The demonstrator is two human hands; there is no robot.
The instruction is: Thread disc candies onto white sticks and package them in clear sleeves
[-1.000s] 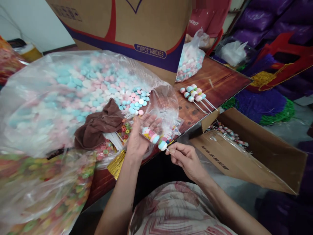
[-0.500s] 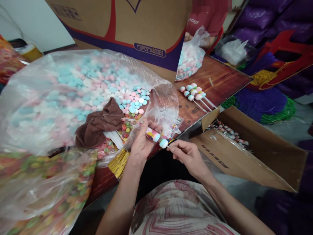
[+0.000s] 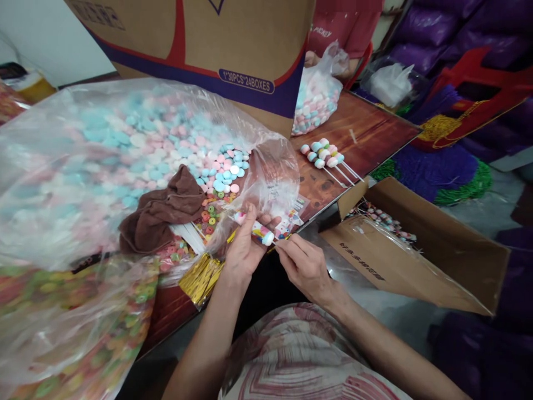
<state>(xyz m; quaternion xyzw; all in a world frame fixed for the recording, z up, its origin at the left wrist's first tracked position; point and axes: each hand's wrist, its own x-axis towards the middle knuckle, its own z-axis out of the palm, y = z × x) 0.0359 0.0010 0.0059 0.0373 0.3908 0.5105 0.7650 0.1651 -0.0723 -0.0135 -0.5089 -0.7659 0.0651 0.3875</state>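
My left hand grips a candy skewer of stacked pastel discs, thumb pressed along the stack. My right hand pinches the white stick end just right of the lowest blue disc, so both hands meet at the table's near edge. Right above my hands lies the open mouth of a big clear bag of pink, blue and white candy discs. Small coloured ring candies are scattered by the bag mouth. Several finished skewers lie on the wooden table farther right.
A brown cloth and white sticks lie left of my hands, gold twist ties below them. A bag of mixed coloured rings fills the lower left. A large carton stands behind. An open carton with skewers sits right. A person in red sits opposite.
My left hand closed from open palm to a grip around the candy stack. My right hand pushed the stick in, bringing the lowest blue disc up against the others.
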